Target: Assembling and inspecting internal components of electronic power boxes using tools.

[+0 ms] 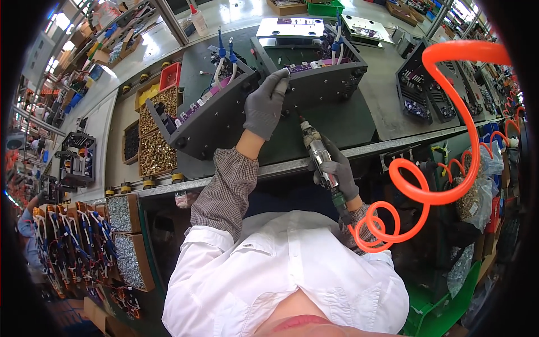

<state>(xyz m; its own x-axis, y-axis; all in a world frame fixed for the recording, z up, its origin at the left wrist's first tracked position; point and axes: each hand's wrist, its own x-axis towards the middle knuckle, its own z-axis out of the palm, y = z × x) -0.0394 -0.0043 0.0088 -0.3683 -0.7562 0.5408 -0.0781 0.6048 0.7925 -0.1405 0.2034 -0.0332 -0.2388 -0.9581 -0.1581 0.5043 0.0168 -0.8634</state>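
Observation:
My right hand [340, 173], in a grey glove, is wrapped round a pneumatic screwdriver [318, 147] with a silver barrel. Its bit points up and away, just short of a dark grey metal chassis [323, 84]. At that chassis's left end, my gloved left hand [266, 106] has its fingers closed over the upper edge; anything small between the fingertips is hidden. A second dark grey chassis [210, 126] stands tilted to the left of this hand. Purple circuit boards [199, 103] and white cables with blue ends [233, 59] show inside both.
Boxes of brass fasteners [157, 151] and a red tray [169, 76] sit left. An orange coiled air hose [426, 194] loops at right from the screwdriver. More chassis [414, 92] stand right; a shiny metal plate [290, 28] lies behind. Wire harnesses [73, 241] hang lower left.

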